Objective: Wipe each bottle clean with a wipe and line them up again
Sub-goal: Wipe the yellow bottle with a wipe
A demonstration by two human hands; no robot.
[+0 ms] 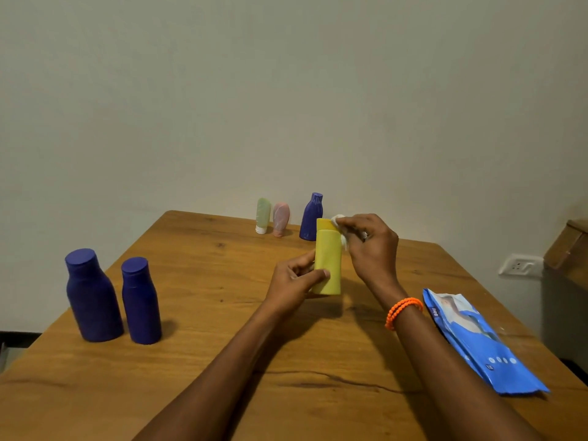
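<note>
A yellow bottle (pixel 328 259) is held upright just above the middle of the wooden table (pixel 222 361). My left hand (pixel 294 283) grips its lower part from the left. My right hand (pixel 370 245) pinches a small white wipe (pixel 339 222) against the bottle's cap and upper right side. Two dark blue bottles (pixel 92 297) (pixel 140 302) stand side by side at the left. At the far edge near the wall stand a green tube (pixel 263 214), a pink tube (pixel 280 219) and a smaller dark blue bottle (pixel 311 216).
A blue pack of wipes (pixel 477 342) lies flat at the table's right edge. A wall socket (pixel 520 265) and a wooden piece of furniture (pixel 569 249) are to the right beyond the table. The wall stands close behind the far edge.
</note>
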